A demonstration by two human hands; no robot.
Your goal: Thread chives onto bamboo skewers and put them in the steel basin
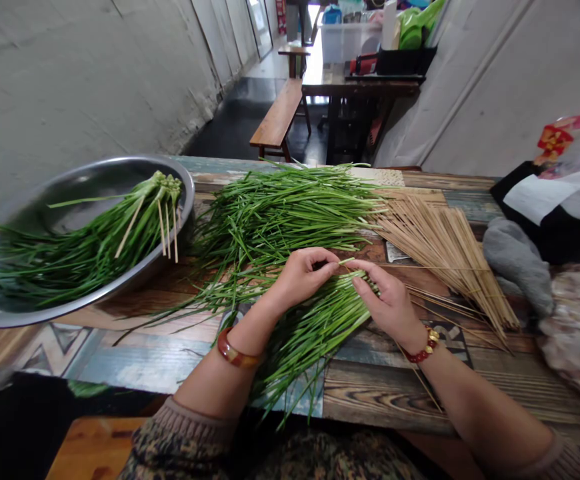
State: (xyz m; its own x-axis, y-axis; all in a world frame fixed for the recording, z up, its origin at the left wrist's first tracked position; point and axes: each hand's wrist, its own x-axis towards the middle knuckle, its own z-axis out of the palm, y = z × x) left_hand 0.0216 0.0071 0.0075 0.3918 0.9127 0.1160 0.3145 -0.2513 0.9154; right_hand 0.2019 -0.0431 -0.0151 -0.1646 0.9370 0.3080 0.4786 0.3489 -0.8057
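Note:
My left hand (301, 275) and my right hand (389, 299) meet over a small bunch of green chives (315, 327) lying on the table in front of me. Both hands pinch the cut ends of this bunch at about the middle of the view. A thin bamboo skewer (420, 268) runs from my fingertips to the right. A bigger loose heap of chives (290, 213) lies just behind my hands.
A pile of bamboo skewers (445, 247) fans out at the right. A large metal basin (0, 310) at the left holds skewered chive bundles (95, 247). A grey cloth (517, 263) and bags sit at the far right. A bench (277, 120) and a table (360, 80) stand beyond.

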